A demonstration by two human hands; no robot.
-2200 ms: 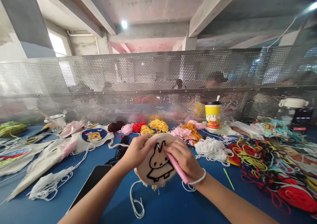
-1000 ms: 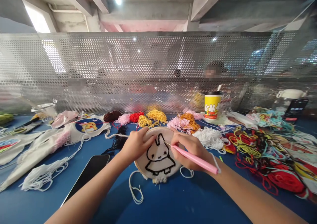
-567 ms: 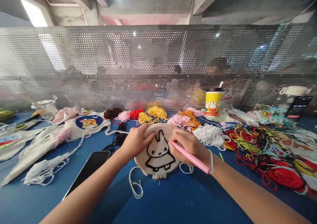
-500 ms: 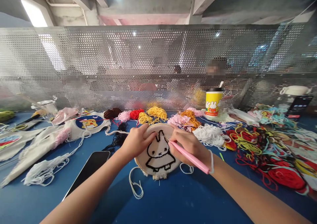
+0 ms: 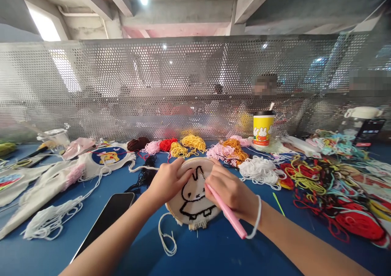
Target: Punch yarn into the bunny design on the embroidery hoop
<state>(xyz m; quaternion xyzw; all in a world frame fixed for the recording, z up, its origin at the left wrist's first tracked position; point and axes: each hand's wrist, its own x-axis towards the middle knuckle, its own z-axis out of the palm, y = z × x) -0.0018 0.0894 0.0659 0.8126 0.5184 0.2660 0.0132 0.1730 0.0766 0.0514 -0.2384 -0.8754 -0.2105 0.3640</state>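
My left hand [image 5: 168, 181] grips the upper left rim of a round embroidery hoop [image 5: 169, 211], thumb lying on the cloth. Stretched in the hoop is cream cloth with a black-outlined bunny [image 5: 195, 194]. In my right hand [image 5: 233, 188] is a pink punch needle [image 5: 227, 213], its thin metal tip at the bunny's right ear. White yarn [image 5: 257, 223] trails from the handle's end and loops past my wrist. My right hand covers the hoop's right side and part of the bunny's face. More loose white yarn [image 5: 167, 237] hangs below the hoop's left edge.
A black phone [image 5: 105, 219] lies beside my left forearm. Yarn piles in yellow [image 5: 194, 143], white [image 5: 261, 171] and red [image 5: 359, 219] spread behind and right. A yellow cup [image 5: 262, 129] stands near the perforated metal screen [image 5: 183, 80]. Finished cloth pieces [image 5: 110, 154] lie left.
My right hand has tilted, and the punch needle's handle end has swung down and left. The yarn by my wrist now hangs in a wider loop. The view has shifted slightly.
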